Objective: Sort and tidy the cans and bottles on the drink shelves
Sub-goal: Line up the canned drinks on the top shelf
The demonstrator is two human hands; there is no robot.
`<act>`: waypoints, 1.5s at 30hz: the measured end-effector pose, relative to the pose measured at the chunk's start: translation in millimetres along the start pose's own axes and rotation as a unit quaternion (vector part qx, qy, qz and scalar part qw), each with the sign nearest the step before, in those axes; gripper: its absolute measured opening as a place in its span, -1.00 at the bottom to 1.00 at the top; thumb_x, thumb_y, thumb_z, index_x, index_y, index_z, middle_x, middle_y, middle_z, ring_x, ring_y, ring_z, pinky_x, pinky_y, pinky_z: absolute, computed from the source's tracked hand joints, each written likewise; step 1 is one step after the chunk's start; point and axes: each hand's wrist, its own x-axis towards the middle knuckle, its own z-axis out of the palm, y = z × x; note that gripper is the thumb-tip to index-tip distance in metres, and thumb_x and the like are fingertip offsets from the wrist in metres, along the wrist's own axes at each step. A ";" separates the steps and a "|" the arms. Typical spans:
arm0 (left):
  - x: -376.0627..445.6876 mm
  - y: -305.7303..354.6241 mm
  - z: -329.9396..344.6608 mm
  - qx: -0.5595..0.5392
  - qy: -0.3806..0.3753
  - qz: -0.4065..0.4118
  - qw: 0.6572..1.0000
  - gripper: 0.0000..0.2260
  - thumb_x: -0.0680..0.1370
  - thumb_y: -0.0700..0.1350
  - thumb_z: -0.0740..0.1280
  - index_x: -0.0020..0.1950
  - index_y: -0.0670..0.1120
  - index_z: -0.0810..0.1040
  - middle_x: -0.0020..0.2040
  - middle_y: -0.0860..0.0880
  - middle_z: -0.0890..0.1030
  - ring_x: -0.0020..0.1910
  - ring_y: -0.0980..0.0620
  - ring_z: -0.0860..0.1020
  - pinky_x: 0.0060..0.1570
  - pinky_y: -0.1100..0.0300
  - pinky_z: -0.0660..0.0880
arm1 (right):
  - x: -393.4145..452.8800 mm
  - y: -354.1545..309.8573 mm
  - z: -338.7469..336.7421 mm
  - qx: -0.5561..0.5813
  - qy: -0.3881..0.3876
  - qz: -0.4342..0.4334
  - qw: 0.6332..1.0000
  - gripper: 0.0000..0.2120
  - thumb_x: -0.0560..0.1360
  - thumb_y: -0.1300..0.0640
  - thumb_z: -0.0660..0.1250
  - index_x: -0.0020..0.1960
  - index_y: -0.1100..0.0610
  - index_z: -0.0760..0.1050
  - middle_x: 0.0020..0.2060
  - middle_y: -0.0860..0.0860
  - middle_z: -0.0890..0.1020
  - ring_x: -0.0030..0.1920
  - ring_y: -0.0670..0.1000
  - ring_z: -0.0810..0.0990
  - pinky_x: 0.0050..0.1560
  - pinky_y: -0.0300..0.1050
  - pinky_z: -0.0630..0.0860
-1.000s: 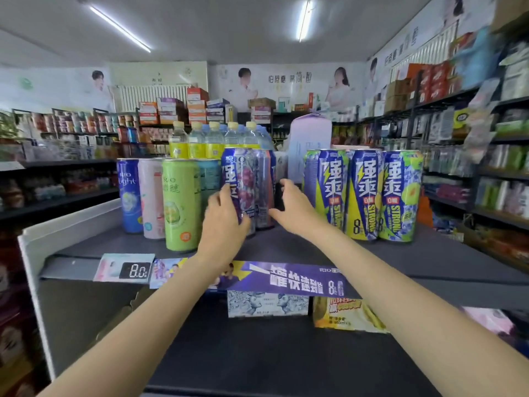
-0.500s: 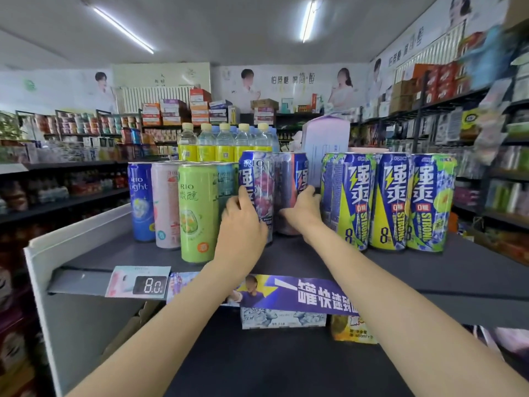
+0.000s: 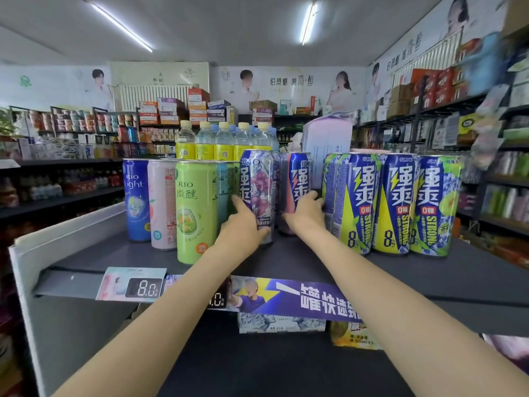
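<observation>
Fingers [image 3: 259, 230] of the left hand [image 3: 243, 229] wrap the grape can [image 3: 257, 193]; right hand [image 3: 305, 212] curls round the pink-blue can [image 3: 294, 184] beside it, mid-shelf [image 3: 429, 270]. Best done upright: turn labels forward, slide flush with the lime-blue row [image 3: 392, 202].

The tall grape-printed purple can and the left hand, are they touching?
Touching. The head view shows the left hand on the tall grape-printed purple can, thumb across its lower front.

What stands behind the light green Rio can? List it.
Behind the light green can stand yellow-labelled bottles with pale caps. A teal can shows beside it. Anything directly behind is covered.
</observation>
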 end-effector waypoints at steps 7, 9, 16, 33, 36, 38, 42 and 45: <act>2.0 -8.7 12.1 -0.044 0.009 0.005 0.999 -0.26 0.56 0.04 0.26 0.48 -0.29 -0.12 0.30 -0.31 0.40 0.26 -0.27 0.41 0.17 0.01 0.33 | 5.3 0.2 7.4 -0.152 0.072 -0.025 0.985 -0.23 0.53 0.10 0.32 0.45 0.42 -0.10 0.37 0.31 0.25 0.25 0.22 0.49 0.11 0.02 0.48; 2.9 -10.4 14.5 -0.066 0.010 0.002 0.998 -0.32 0.56 0.03 0.27 0.45 -0.29 -0.02 0.28 -0.31 0.41 0.24 -0.27 0.42 0.14 0.01 0.34 | 5.2 -0.6 6.1 -0.169 0.063 -0.034 0.983 -0.16 0.50 0.05 0.35 0.45 0.43 -0.11 0.36 0.32 0.27 0.25 0.22 0.48 0.11 0.02 0.48; 3.0 -11.0 14.4 -0.110 0.005 0.003 0.994 -0.42 0.55 0.00 0.29 0.38 -0.28 0.09 0.26 -0.30 0.43 0.23 -0.26 0.43 0.13 0.02 0.35 | 0.3 8.3 4.5 -0.222 0.027 -0.040 0.974 -0.23 0.52 0.17 0.31 0.45 0.44 -0.11 0.31 0.29 0.38 0.28 0.24 0.45 0.16 0.04 0.43; 8.5 -16.2 19.0 -0.177 0.004 0.002 0.984 -0.42 0.52 -0.04 0.32 0.37 -0.25 0.10 0.29 -0.26 0.41 0.25 -0.23 0.42 0.16 0.06 0.35 | 22.1 7.7 10.9 -0.231 0.037 -0.008 0.972 -0.46 0.56 0.30 0.20 0.39 0.47 0.01 0.25 0.28 0.47 0.25 0.25 0.48 0.14 0.09 0.44; 12.0 -17.7 18.1 -0.223 -0.004 -0.003 0.975 -0.40 0.47 -0.09 0.37 0.36 -0.23 0.13 0.28 -0.23 0.43 0.23 -0.20 0.44 0.19 0.08 0.37 | 10.0 1.7 4.3 -0.244 -0.013 -0.019 0.970 -0.38 0.54 0.33 0.19 0.43 0.49 -0.10 0.30 0.31 0.41 0.30 0.26 0.42 0.19 0.08 0.39; 12.4 -18.9 16.7 -0.244 -0.011 0.003 0.970 -0.37 0.45 -0.15 0.40 0.38 -0.21 0.12 0.28 -0.20 0.44 0.22 -0.17 0.45 0.16 0.13 0.37 | -5.3 -3.7 -6.6 -0.252 -0.053 -0.038 0.966 -0.37 0.53 0.30 0.24 0.43 0.44 -0.05 0.31 0.29 0.39 0.30 0.27 0.41 0.16 0.04 0.40; 13.4 -19.8 12.0 -0.261 -0.028 0.004 0.965 -0.37 0.43 -0.20 0.44 0.38 -0.19 0.17 0.25 -0.14 0.48 0.19 -0.10 0.48 0.16 0.16 0.36 | -48.3 2.1 -49.7 -0.267 -0.046 -0.177 0.946 -0.58 0.51 0.21 0.30 0.28 0.26 0.23 0.17 0.20 0.43 0.17 0.25 0.47 0.02 0.00 0.40; 18.3 -12.6 10.3 -0.238 -0.060 0.015 0.969 -0.38 0.40 -0.19 0.48 0.33 -0.18 0.22 0.23 -0.12 0.50 0.17 -0.08 0.49 0.15 0.16 0.38 | -65.3 25.6 -83.9 -0.245 0.052 -0.305 0.919 -0.65 0.49 0.23 0.32 0.24 0.23 0.36 0.16 0.13 0.44 0.18 0.14 0.44 0.09 -0.08 0.38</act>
